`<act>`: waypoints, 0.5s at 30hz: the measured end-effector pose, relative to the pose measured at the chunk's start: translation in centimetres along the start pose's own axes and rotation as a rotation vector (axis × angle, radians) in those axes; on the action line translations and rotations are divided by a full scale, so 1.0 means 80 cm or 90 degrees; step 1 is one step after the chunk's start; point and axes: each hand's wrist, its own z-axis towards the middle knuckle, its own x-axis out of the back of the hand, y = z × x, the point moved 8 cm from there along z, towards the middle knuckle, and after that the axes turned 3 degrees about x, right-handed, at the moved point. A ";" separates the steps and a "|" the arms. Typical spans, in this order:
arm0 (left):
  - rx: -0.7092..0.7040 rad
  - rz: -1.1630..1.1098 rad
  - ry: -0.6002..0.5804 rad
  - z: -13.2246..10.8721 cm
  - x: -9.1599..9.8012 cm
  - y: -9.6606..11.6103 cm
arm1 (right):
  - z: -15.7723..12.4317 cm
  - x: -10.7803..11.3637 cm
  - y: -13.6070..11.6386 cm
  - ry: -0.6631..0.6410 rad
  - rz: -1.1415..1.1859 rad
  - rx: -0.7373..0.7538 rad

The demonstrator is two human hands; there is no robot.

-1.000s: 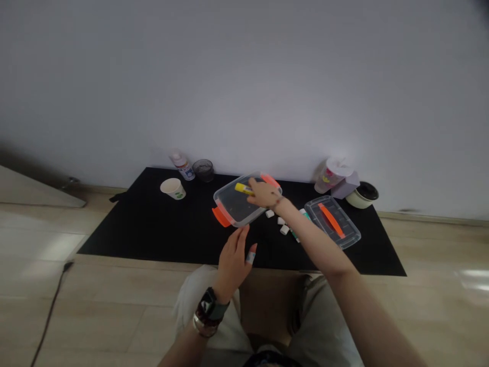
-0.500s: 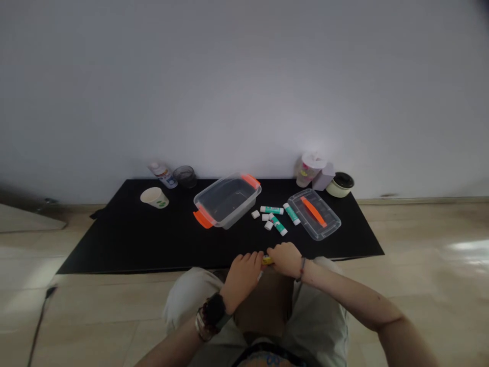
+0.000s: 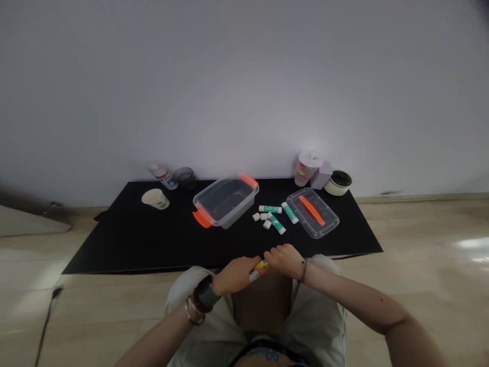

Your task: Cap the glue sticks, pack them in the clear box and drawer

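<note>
In the head view, my left hand (image 3: 236,275) and right hand (image 3: 284,261) have their fingers curled tight, both gripping a bright yellow cylindrical tube (image 3: 262,264) by the near edge of a black rectangular table (image 3: 133,244). If I twist unevenly or loosen either grip, it could slip to the floor. Only a short yellow stretch shows, its dark print too blurred to read.
</note>
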 end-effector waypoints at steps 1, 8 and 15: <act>-0.017 -0.073 -0.038 -0.001 0.000 0.000 | 0.000 0.001 -0.003 0.010 -0.005 0.015; 0.008 -0.152 -0.076 -0.004 -0.001 -0.005 | 0.011 0.013 -0.014 -0.014 -0.038 0.019; 0.157 0.124 0.052 -0.001 -0.008 -0.004 | 0.019 0.019 -0.032 -0.059 0.001 0.002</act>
